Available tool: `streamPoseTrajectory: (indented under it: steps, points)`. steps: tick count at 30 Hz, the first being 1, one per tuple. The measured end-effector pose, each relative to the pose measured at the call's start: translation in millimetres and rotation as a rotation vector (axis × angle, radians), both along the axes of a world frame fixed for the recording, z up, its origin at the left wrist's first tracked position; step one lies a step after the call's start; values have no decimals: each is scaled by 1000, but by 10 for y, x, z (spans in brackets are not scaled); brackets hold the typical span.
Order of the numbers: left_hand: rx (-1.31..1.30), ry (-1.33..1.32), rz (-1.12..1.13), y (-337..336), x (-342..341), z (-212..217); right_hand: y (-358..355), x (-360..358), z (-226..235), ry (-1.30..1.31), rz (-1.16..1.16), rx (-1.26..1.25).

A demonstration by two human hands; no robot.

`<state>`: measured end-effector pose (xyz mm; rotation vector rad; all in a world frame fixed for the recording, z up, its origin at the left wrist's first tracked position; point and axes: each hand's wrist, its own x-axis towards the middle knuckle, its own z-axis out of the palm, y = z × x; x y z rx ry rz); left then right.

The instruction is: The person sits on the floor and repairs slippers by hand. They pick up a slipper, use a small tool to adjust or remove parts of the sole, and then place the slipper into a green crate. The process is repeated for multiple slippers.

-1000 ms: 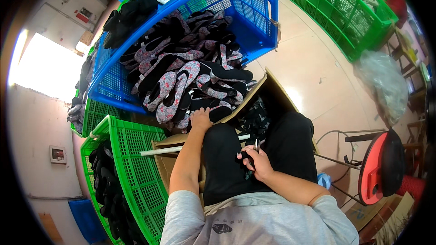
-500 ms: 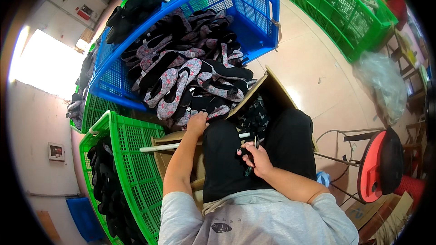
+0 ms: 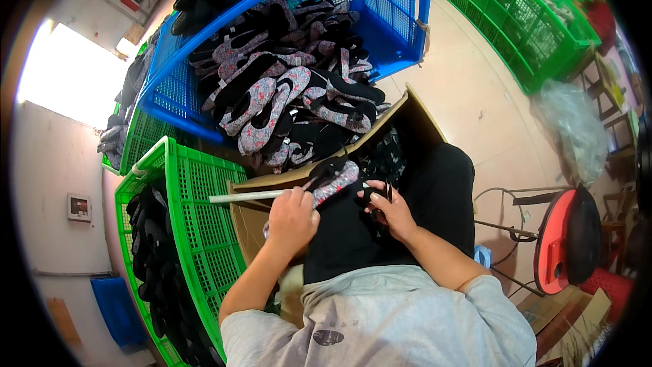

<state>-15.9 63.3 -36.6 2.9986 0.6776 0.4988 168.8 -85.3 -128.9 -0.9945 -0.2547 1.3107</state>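
I faced a blue basket point(image 3: 396, 29) heaped with floral shoes point(image 3: 286, 94). The pale floor point(image 3: 468, 103) bore a green crate point(image 3: 504, 28).

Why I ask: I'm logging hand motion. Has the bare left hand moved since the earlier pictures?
Yes. Against the blue plastic mesh basket, the left hand has moved away, back toward the person's grey shirt, holding a floral-and-black fabric shoe.

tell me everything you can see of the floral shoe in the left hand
The grey-and-pink floral fabric shoe looks soft, with red flecks and a black part alongside, lining or sole unclear. It slants up and right above the black trousers, gripped by the bare left hand, which hides its middle. Whether it touches the trousers I cannot tell.
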Motion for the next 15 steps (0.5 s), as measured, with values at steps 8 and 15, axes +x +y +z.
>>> streamPoseTrajectory:
  steps: [8,15]
  points:
    - [-136,175,-41,-781,-211,28,-84,4,-78,3,195,8]
    - [-292,122,-18,-898,-233,21,-84,9,-80,21,238,-57]
